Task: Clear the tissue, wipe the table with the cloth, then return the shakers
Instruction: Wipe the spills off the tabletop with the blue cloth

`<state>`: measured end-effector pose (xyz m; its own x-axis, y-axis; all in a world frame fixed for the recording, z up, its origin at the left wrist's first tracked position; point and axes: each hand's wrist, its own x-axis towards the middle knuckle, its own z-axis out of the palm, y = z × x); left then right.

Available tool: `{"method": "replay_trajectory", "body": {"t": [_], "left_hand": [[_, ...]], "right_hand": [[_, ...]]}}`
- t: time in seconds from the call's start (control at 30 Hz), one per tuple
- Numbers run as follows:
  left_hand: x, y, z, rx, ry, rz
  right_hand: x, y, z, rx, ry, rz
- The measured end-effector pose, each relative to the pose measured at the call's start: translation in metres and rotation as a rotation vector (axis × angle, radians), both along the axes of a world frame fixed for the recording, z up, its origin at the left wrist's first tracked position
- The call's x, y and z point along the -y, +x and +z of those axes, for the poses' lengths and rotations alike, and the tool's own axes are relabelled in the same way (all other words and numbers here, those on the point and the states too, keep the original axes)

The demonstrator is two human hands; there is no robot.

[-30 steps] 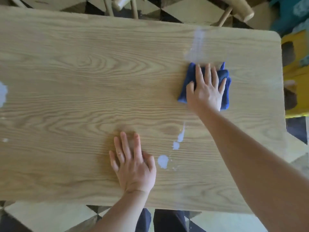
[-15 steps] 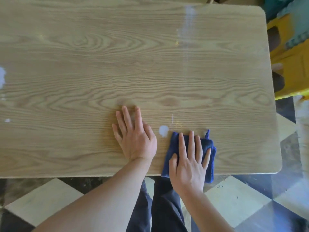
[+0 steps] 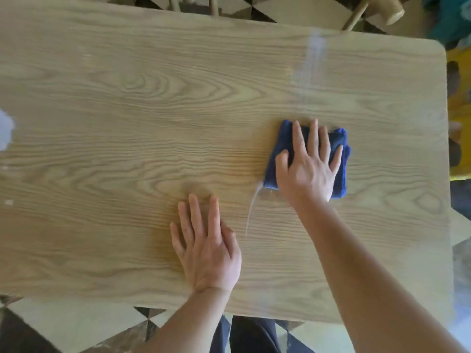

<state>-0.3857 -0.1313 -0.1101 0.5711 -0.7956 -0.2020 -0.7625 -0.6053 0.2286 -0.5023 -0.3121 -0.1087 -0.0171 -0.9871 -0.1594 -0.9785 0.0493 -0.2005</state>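
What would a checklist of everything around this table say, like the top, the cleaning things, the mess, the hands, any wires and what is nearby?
Surface: wooden table, a thin pale wet streak near the cloth and a hazy patch at the far side.
Job's things: folded blue cloth flat on the table; no tissue or shakers in view.
Clutter: white blotch at the left edge, small white speck nearby.
Hands: right hand pressed flat on the cloth; left hand flat on bare wood.
Cables: nothing seen.
Surroundings: checkered floor, wooden chair beyond, yellow object to the right.
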Motion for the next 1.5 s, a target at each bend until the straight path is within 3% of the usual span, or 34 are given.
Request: {"method": "replay_trajectory", "body": {"t": [0.23, 0.4, 0.6, 0.77, 1.07, 1.27, 1.4, 1.5], "left_hand": [[0.003, 0.000, 0.000, 0.032, 0.033, -0.015], [0.006, -0.001, -0.002, 0.063, 0.009, -0.001], [0.011, -0.004, -0.002, 0.119, -0.036, 0.021], [0.011, -0.004, -0.003, 0.131, -0.044, 0.018], [0.011, -0.004, -0.003, 0.111, -0.025, 0.032], [0.009, -0.003, -0.002, 0.092, 0.016, 0.033], [0.010, -0.003, 0.002, 0.085, 0.059, 0.019], [0.010, -0.004, 0.003, 0.080, 0.060, 0.011]], "right_hand": [[0.103, -0.096, 0.005, -0.038, -0.011, -0.365], [0.181, -0.060, 0.005, -0.025, 0.010, -0.410], [0.230, 0.049, 0.004, 0.024, -0.003, -0.155], [0.191, 0.127, 0.000, 0.060, -0.017, 0.206], [0.113, 0.075, -0.005, 0.053, -0.059, 0.601], [0.142, -0.053, 0.002, -0.017, -0.049, 0.283], [0.125, -0.133, 0.010, -0.027, -0.014, -0.131], [0.082, -0.141, 0.011, -0.006, -0.007, -0.399]]}}
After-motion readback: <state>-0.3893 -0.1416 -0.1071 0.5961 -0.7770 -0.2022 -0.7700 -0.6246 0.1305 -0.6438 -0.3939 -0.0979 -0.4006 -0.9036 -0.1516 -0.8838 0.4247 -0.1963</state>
